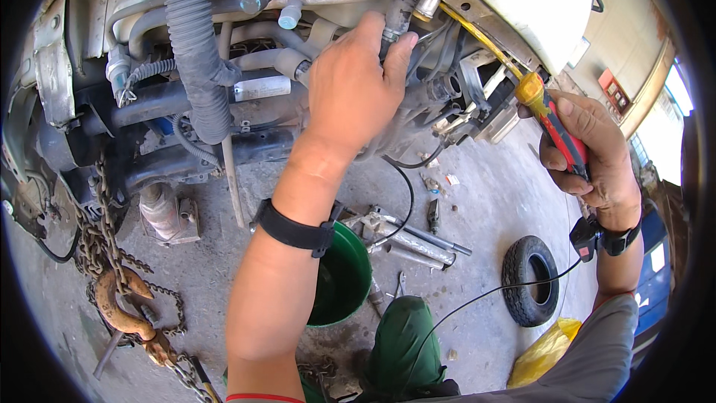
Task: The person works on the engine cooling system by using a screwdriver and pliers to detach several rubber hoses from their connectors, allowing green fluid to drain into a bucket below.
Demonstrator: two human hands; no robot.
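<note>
My left hand [354, 82] is closed around a short dark rubber hose [400, 13] under the front of a vehicle, its thumb along the near side. A metal clamp [390, 33] shows on that hose between thumb and fingers. In my right hand [593, 138] is a screwdriver [553, 123] with a yellow, red and black handle. Its long shaft slants up and left below the pale body panel [514, 0]. The shaft's far end lies by a silver cylindrical fitting [426, 6]; whether the tip touches it I cannot tell.
Grey corrugated hose [195, 52] and metal pipes hang at left. A rusty hook [119, 306] and chains dangle lower left, near a bottle jack [165, 213]. A green bucket [350, 272], a floor jack [418, 242], a tyre [530, 281] and a yellow bag [546, 351] are below.
</note>
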